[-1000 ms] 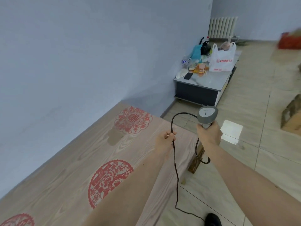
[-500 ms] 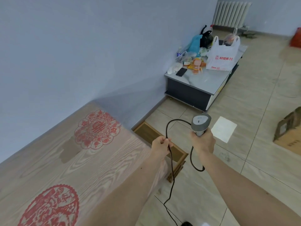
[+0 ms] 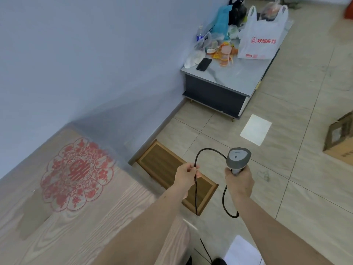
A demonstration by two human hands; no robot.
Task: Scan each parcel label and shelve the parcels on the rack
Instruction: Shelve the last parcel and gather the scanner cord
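Note:
My right hand (image 3: 239,181) grips the handle of a grey barcode scanner (image 3: 238,158), its head pointing up and away over the tiled floor. My left hand (image 3: 186,175) pinches the scanner's black cable (image 3: 205,150), which loops from the scanner over to that hand and drops toward the floor. A brown cardboard parcel (image 3: 341,140) lies on the floor at the right edge, partly cut off by the frame. No rack is in view.
A wooden table (image 3: 63,217) with red paper cut-outs fills the lower left. A low grey cabinet (image 3: 227,81) by the wall carries a white shopping bag (image 3: 260,35), a phone and clutter. A wooden panel (image 3: 162,165) and a white sheet (image 3: 256,129) lie on the floor.
The view has shifted right and down: the table slid left and the wooden panel on the floor came into sight. Both hands keep the same hold on cable and scanner.

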